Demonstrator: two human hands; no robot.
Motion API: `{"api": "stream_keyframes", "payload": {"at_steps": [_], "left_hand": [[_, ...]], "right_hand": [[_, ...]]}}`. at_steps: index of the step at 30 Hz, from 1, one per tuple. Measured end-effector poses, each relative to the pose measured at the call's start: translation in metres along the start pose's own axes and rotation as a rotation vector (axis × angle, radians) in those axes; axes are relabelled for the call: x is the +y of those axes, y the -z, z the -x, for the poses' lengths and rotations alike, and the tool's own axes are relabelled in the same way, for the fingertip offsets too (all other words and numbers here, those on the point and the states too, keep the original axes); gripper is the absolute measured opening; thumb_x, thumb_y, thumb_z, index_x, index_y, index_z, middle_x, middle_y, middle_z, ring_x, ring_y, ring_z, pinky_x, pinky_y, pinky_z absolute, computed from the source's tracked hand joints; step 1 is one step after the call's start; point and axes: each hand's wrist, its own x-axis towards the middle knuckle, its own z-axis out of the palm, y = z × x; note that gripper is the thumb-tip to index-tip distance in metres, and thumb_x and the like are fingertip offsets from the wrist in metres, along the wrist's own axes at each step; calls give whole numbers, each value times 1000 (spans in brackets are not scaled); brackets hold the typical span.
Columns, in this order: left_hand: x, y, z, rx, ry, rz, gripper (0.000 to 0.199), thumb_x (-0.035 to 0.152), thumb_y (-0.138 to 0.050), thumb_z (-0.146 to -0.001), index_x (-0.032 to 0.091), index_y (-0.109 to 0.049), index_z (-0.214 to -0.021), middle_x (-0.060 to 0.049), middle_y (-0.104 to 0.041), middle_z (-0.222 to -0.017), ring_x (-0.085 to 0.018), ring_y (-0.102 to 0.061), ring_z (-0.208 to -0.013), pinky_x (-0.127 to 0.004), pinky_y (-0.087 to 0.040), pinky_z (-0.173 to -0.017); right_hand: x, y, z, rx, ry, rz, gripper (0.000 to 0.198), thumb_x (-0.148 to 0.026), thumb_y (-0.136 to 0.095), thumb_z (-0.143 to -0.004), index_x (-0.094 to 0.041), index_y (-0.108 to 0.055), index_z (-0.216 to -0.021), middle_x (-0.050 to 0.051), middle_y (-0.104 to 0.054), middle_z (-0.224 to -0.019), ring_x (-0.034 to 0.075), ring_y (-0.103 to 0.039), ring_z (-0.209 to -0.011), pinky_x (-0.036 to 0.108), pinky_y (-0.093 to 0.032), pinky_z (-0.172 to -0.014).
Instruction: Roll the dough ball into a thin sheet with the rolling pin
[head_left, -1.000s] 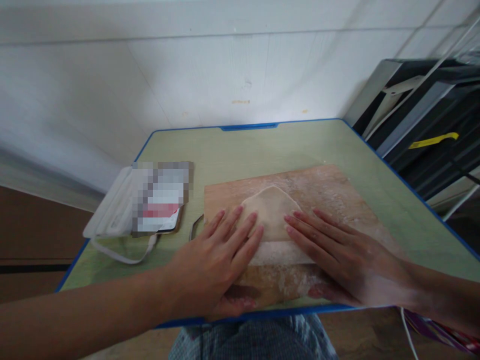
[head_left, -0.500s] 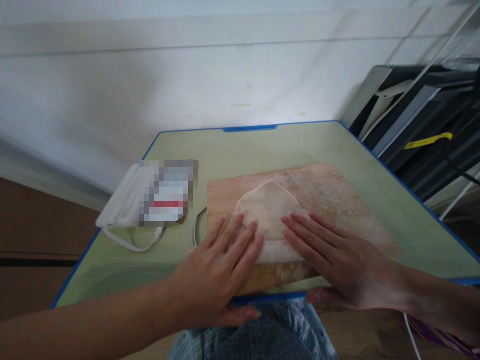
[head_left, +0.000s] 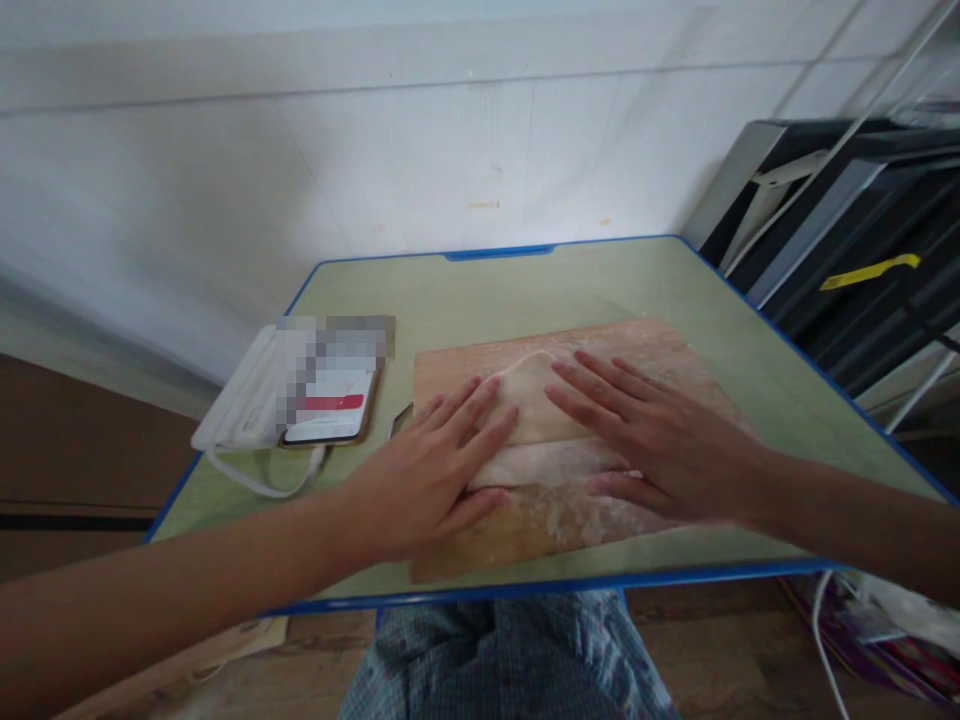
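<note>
A sheet of pale dough [head_left: 529, 400] lies on a floured wooden board [head_left: 517, 535]. Its near edge forms a thick roll [head_left: 544, 463] running left to right; whether a rolling pin is inside cannot be seen. My left hand [head_left: 431, 475] rests flat over the left part of the dough, fingers stretched forward and thumb near the roll's left end. Over the right part lies my right hand [head_left: 652, 435], fingers spread and pointing up to the left, thumb just below the roll. Both hands are open, and they cover the sides of the dough.
The board sits on a pale green table [head_left: 465, 295] with a blue rim. To the left are a phone [head_left: 337, 405], a white case-like object [head_left: 240, 390] and a white cable [head_left: 262, 490]. A wall stands behind; dark flat panels [head_left: 847, 220] lean at the right.
Both hands have slid forward, away from me, over the dough. The roll at the near edge has moved forward too, and less of the flat sheet shows beyond it.
</note>
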Motion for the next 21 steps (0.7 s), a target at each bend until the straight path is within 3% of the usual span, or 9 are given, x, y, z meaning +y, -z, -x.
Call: {"api": "stream_keyframes", "payload": {"at_steps": [4, 7, 10, 15, 21], "left_hand": [[-15, 4, -13, -3, 58, 47, 69, 57, -29, -91, 10, -25, -141, -20, -17, -151, -31, -9, -140, -50, -17, -110], [-22, 8, -20, -72, 128, 95, 71, 58, -24, -91, 11, -19, -144, -19, -13, -152, -30, -6, -140, -51, -15, -110], [-26, 11, -24, -123, 164, 145, 69, 57, -20, -92, 12, -16, -144, -18, -11, -152, -28, -6, -140, -51, -14, -110], [-32, 11, -28, -92, 183, 190, 66, 53, -15, -94, 9, -22, -143, -16, -20, -151, -24, -13, -140, -45, -14, -111], [-33, 11, -27, -50, 191, 187, 64, 52, -12, -94, 11, -24, -143, -13, -27, -149, -21, -22, -138, -43, -18, -111]], "right_hand": [[21, -2, -19, -62, -42, -70, 59, -50, -29, -93, -20, -25, -144, 12, -23, -150, 27, -10, -138, 55, -19, -109], [38, -2, -32, -140, -70, -140, 56, -48, -28, -94, -26, -20, -144, 7, -17, -152, 26, -9, -138, 55, -19, -108], [52, -2, -44, -213, -93, -188, 58, -51, -28, -93, -26, -18, -145, 7, -11, -152, 27, -9, -137, 54, -21, -107], [68, -4, -62, -301, -154, -234, 62, -57, -21, -91, -26, -16, -145, 7, -13, -152, 28, -8, -136, 54, -18, -107], [73, -6, -69, -299, -177, -241, 63, -58, -17, -91, -27, -14, -146, 7, -11, -153, 28, -5, -137, 56, -15, -107]]}}
